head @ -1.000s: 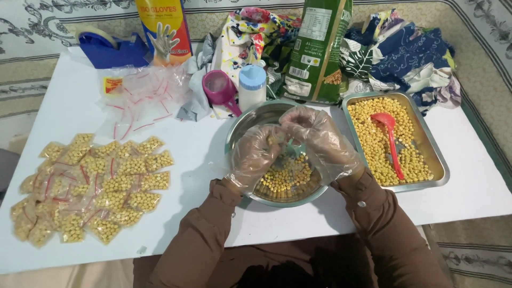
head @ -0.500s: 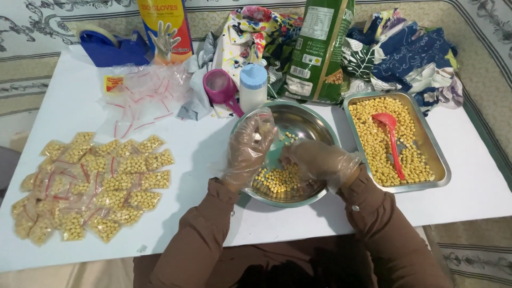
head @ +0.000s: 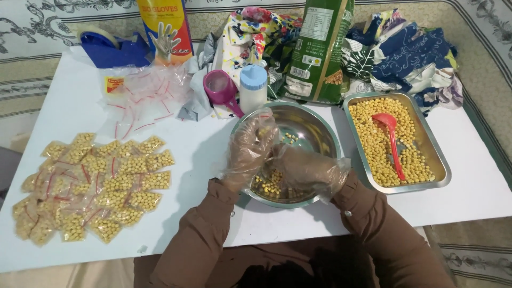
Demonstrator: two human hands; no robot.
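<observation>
Both my hands wear loose clear plastic gloves over a round steel bowl (head: 320,133) that holds yellow beans (head: 269,184). My left hand (head: 249,149) is raised at the bowl's left rim, pinching a small clear bag (head: 261,130) with a few beans in it. My right hand (head: 306,169) lies low in the bowl with its fingers curled among the beans, just below the left hand. Whatever it grips is covered by the glove.
A steel tray (head: 440,165) of beans with a red spoon (head: 392,138) sits to the right. Several filled bean bags (head: 93,184) lie at the left, with empty bags (head: 141,98) behind them. A pink cup (head: 220,88), white bottle (head: 252,85), green sack (head: 317,50), glove box (head: 162,29) and tape dispenser (head: 109,48) stand at the back.
A second ago both hands met above the bowl around a small green scoop. The right hand has dropped into the beans and slid left. The left hand stays up with the bag.
</observation>
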